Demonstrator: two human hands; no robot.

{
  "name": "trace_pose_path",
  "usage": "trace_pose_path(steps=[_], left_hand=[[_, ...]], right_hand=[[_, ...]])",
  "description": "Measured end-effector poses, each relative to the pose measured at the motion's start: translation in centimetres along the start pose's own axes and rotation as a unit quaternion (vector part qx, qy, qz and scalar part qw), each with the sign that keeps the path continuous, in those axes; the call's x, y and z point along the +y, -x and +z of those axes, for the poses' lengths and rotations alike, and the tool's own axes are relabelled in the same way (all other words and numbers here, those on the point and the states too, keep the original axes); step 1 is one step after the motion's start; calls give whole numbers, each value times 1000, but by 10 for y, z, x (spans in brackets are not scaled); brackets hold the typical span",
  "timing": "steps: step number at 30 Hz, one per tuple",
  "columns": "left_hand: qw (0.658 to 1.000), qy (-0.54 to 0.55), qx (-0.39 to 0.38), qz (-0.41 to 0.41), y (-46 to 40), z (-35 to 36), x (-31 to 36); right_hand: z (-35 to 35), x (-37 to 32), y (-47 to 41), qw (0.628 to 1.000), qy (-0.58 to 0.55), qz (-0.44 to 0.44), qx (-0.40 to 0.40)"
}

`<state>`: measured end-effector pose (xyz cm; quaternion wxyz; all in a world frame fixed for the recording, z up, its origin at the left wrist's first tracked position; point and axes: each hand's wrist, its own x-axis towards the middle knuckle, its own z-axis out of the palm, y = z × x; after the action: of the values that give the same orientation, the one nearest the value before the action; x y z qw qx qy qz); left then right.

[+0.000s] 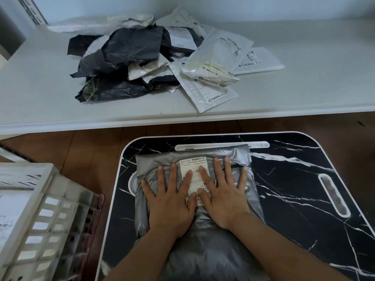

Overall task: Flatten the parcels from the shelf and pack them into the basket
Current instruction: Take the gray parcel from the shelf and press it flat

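Both of my arms are reaching out from the near edge, and my two hands are lying flat on a grey parcel (194,201). My left hand (170,201) is pressing down with its fingers spread wide, not gripping anything. My right hand (223,197) is doing the same just beside it, open and flat, and the two thumbs are almost touching. Some of my fingers are lying on the white label (194,175) that is stuck on the far half of the parcel.

I am seeing the grey parcel lying on the black worktop (294,189), which is showing white marble lines and a white edge. A long slot (333,194) is sitting in the worktop on the right, well apart from the parcel.

On the near left, the white basket (46,216) is standing on the brown floor (91,151), just beside the worktop. Something white with print is lying inside it, but I cannot tell what it is.

Farther away, the white shelf (304,78) is holding a messy pile of parcels (154,57), with black bags on the left and white and clear ones on the right.
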<state>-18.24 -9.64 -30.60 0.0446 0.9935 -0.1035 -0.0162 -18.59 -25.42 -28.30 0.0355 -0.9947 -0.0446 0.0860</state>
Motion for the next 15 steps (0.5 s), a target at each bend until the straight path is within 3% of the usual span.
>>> trace_pose_path(steps=[3, 5, 15], left_hand=[[1000, -2, 6, 4, 0, 2, 0], [1000, -6, 7, 4, 0, 4, -1], [1000, -5, -1, 0, 1, 3, 0]], right_hand=[[-7, -8, -12, 990, 1, -142, -16], [-16, -17, -25, 984, -16, -173, -34], [-7, 20, -42, 999, 12, -19, -41]])
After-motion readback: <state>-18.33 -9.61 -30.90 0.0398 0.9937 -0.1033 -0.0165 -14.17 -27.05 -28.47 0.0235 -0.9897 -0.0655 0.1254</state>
